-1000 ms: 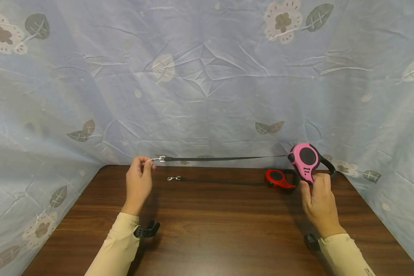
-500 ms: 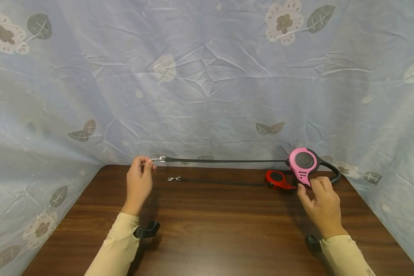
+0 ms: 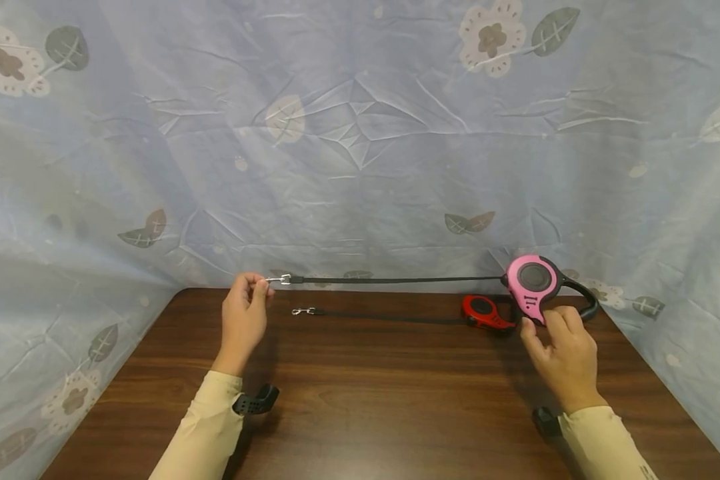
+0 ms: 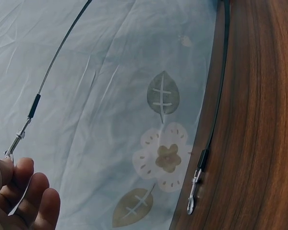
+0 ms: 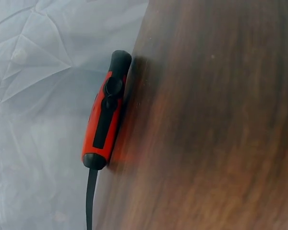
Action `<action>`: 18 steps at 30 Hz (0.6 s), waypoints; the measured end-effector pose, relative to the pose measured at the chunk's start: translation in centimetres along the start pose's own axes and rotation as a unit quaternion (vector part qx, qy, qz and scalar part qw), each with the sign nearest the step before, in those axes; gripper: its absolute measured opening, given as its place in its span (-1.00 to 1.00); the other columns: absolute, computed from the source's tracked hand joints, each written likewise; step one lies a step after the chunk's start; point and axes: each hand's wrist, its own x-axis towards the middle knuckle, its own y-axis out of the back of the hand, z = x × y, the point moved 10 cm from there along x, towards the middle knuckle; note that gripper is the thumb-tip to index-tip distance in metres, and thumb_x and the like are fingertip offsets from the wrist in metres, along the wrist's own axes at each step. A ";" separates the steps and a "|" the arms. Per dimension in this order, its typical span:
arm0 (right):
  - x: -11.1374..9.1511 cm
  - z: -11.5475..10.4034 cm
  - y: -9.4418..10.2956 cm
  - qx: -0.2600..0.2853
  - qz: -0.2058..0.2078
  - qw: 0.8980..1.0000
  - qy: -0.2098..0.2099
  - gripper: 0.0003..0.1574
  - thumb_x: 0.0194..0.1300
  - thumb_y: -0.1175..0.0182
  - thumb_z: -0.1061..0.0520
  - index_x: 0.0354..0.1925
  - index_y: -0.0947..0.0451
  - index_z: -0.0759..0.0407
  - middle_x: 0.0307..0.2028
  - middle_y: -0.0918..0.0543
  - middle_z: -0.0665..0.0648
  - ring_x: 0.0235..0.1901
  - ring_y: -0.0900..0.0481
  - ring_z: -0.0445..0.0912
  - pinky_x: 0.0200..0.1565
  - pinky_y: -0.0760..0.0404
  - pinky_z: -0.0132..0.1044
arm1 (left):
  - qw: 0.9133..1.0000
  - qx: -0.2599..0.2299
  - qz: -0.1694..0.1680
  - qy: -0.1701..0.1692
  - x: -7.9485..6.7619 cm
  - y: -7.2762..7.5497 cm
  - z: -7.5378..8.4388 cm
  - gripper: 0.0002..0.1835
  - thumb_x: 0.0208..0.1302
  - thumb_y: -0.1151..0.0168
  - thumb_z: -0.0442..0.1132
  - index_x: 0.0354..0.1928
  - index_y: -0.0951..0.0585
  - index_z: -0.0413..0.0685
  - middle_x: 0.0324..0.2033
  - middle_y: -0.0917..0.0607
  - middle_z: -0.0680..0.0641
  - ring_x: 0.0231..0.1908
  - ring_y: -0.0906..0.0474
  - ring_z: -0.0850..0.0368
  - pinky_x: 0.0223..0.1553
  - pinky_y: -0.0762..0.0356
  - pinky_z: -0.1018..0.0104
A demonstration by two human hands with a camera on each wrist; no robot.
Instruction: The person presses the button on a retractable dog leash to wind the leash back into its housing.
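My left hand (image 3: 244, 320) pinches the silver snap clip (image 3: 285, 279) between thumb and fingers. From the clip a black strap (image 3: 396, 281) runs taut and nearly level to a pink retractable dog leash (image 3: 518, 283). My right hand (image 3: 564, 357) grips that leash by its lower grip, with its black loop handle pointing right. Below lies a red retractable leash (image 3: 477, 308) at the table's back edge, its own strap drawn out leftward to a second clip (image 3: 303, 311). In the right wrist view the red leash (image 5: 103, 120) shows its black button; that hand is out of view there.
A brown wood-grain table (image 3: 384, 400) reaches back to a pale blue flowered curtain (image 3: 360, 187), which hangs close behind the leashes and down both sides. Black wrist straps (image 3: 257, 401) sit over the cream sleeves.
The pink leash has come down and shifted slightly right with my right hand, tilting a little. Its strap now runs flatter. My left hand has barely moved, and the red leash lies still.
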 end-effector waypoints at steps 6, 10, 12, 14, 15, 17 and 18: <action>-0.1 0.9 -0.7 0.004 -0.046 0.998 -0.035 -0.61 0.20 -0.08 -0.02 -0.41 -0.42 0.34 -0.35 -0.40 0.28 -0.48 -0.39 0.08 -0.50 -0.35 -0.01 | 1.000 -0.008 -0.003 0.000 0.0 -0.1 0.0 -0.83 0.42 -0.04 -0.18 -0.22 -0.48 -0.17 -0.45 -0.65 -0.07 -0.45 -0.56 -0.01 -0.48 -0.41 0.48; -0.5 1.5 -1.6 0.012 -0.100 0.993 -0.069 -0.68 0.25 -0.04 0.04 -0.34 -0.36 0.33 -0.27 -0.35 0.30 -0.45 -0.35 0.08 -0.50 -0.32 0.04 | 1.000 -0.015 -0.002 0.003 0.0 0.0 0.0 -0.83 0.42 -0.04 -0.19 -0.23 -0.48 -0.17 -0.45 -0.65 -0.08 -0.46 -0.56 -0.06 -0.50 -0.42 0.49; -0.5 1.6 -1.8 0.017 -0.107 0.992 -0.070 -0.69 0.25 -0.04 0.06 -0.32 -0.35 0.33 -0.26 -0.35 0.30 -0.46 -0.34 0.07 -0.51 -0.31 0.04 | 1.000 -0.015 0.000 -0.001 0.0 0.0 0.0 -0.83 0.42 -0.04 -0.20 -0.23 -0.48 -0.18 -0.45 -0.65 -0.09 -0.47 -0.55 -0.09 -0.50 -0.42 0.49; -0.5 1.4 -1.8 0.009 -0.104 0.993 -0.061 -0.69 0.23 -0.04 0.05 -0.33 -0.36 0.33 -0.28 -0.36 0.28 -0.47 -0.35 0.07 -0.52 -0.33 0.03 | 1.000 -0.015 0.002 -0.003 0.1 0.0 0.0 -0.83 0.42 -0.05 -0.20 -0.24 -0.48 -0.18 -0.46 -0.65 -0.09 -0.47 -0.55 -0.12 -0.50 -0.42 0.49; -0.4 1.2 -1.7 0.005 -0.097 0.994 -0.054 -0.68 0.22 -0.04 0.04 -0.34 -0.38 0.32 -0.29 -0.37 0.27 -0.48 -0.36 0.06 -0.52 -0.34 0.02 | 1.000 -0.014 0.003 -0.005 0.1 0.0 0.0 -0.84 0.42 -0.05 -0.21 -0.24 -0.48 -0.18 -0.46 -0.65 -0.09 -0.46 -0.55 -0.14 -0.50 -0.42 0.49; -0.2 0.8 -1.4 -0.003 -0.081 0.996 -0.036 -0.67 0.18 -0.06 0.02 -0.38 -0.40 0.31 -0.33 -0.39 0.25 -0.50 -0.38 0.05 -0.52 -0.36 0.00 | 1.000 -0.014 0.004 -0.006 0.1 0.1 0.0 -0.83 0.42 -0.04 -0.21 -0.23 -0.48 -0.19 -0.46 -0.65 -0.08 -0.46 -0.56 -0.15 -0.50 -0.42 0.49; -0.1 0.6 -1.2 -0.007 -0.072 0.997 -0.027 -0.67 0.17 -0.07 0.01 -0.41 -0.41 0.30 -0.35 -0.40 0.24 -0.50 -0.39 0.05 -0.52 -0.37 -0.01 | 1.000 -0.015 0.003 -0.006 0.1 0.0 0.0 -0.83 0.42 -0.04 -0.21 -0.23 -0.48 -0.20 -0.46 -0.65 -0.08 -0.46 -0.56 -0.15 -0.50 -0.43 0.49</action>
